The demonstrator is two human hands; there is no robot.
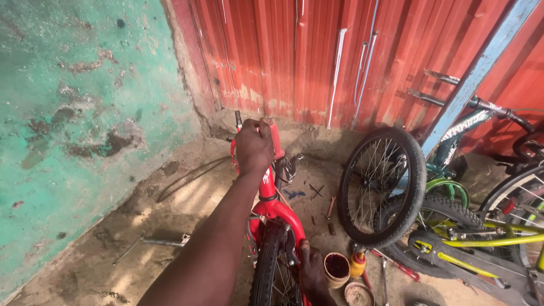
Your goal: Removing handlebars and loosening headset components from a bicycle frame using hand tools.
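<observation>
Red metal fills the middle: a small red bicycle (271,192) stands on the dirt floor (170,226), its front wheel (272,266) nearest the camera. The left hand (253,147) reaches forward on a straight arm, and its fingers are wrapped tight around the frame's top. The right hand (311,275) stays low beside the wheel, touching the fork; how far its fingers are open I cannot tell.

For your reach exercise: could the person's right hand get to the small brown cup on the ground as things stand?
Probably yes. The right hand rests low on the red bicycle's fork, right beside the brown cup, with only bare ground between them. The left hand grips the frame higher up.
</observation>
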